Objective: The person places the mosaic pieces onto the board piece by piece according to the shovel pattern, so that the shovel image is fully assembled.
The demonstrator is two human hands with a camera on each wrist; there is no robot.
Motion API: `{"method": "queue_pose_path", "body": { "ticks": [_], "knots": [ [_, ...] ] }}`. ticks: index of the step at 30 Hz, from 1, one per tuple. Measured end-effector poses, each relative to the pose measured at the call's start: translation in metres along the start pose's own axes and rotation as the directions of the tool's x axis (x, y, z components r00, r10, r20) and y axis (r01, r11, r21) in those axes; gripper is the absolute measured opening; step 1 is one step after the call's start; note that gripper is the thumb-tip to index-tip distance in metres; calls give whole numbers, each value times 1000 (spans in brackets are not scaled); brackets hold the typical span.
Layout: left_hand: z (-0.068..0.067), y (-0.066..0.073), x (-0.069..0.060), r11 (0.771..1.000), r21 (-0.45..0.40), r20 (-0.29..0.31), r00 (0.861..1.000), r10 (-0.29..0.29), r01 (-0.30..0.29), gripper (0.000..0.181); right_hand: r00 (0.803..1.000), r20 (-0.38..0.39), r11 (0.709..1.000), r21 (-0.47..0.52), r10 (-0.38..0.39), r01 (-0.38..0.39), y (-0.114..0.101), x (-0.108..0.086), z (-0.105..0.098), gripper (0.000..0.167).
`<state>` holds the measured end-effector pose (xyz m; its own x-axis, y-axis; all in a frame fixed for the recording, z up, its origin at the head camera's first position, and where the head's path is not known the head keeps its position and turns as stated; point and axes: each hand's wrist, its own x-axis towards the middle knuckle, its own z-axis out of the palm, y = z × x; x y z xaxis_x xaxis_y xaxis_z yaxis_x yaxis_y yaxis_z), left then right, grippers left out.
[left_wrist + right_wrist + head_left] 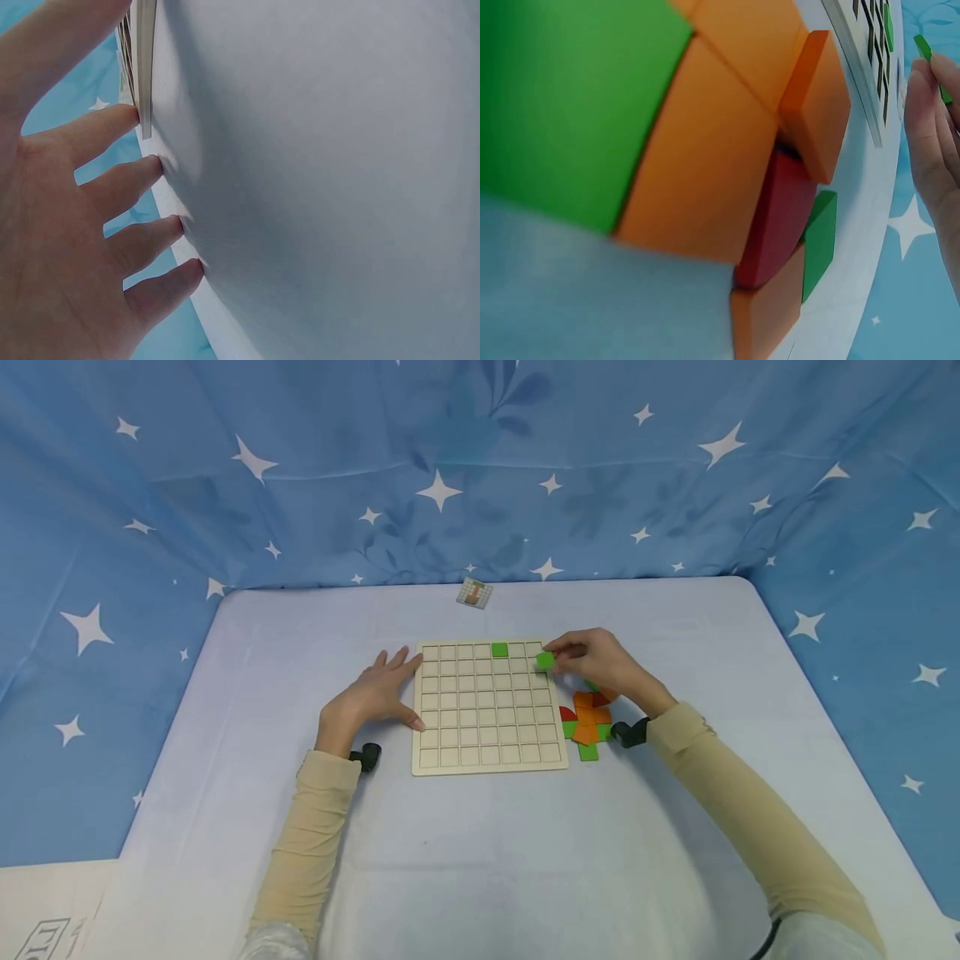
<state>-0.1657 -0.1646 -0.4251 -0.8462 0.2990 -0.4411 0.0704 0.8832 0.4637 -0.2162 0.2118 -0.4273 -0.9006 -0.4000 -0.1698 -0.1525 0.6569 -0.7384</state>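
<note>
A pale grid board lies on the table, with one green square in its top row. The left hand spreads its fingers at the board's left edge; thumb and index finger touch the edge, while the other fingertips rest on the cloth in the left wrist view. Between thumb and fingers, the right hand pinches a green piece over the board's upper right corner. The right wrist view shows that hand at the right edge, holding the green piece.
Right of the board lies a loose pile of orange pieces, green pieces and red pieces, partly overlapping. A small patterned card lies behind the board near the table's back edge. A blue star-patterned curtain stands behind.
</note>
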Motion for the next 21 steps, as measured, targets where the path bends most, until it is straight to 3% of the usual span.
{"method": "queue_pose_path", "body": {
  "ticks": [7, 21],
  "knots": [
    [0, 0, 0, 1000, 2, 4, 1000, 0, 0, 122, 1000, 14, 999, 25, -27, 26, -3, 12, 5, 28],
    [0, 0, 1, 1000, -3, -3, 1000, -3, 3, 122, 1000, 25, 997, 71, 11, -13, -18, 32, 15, 27]
  ]
}}
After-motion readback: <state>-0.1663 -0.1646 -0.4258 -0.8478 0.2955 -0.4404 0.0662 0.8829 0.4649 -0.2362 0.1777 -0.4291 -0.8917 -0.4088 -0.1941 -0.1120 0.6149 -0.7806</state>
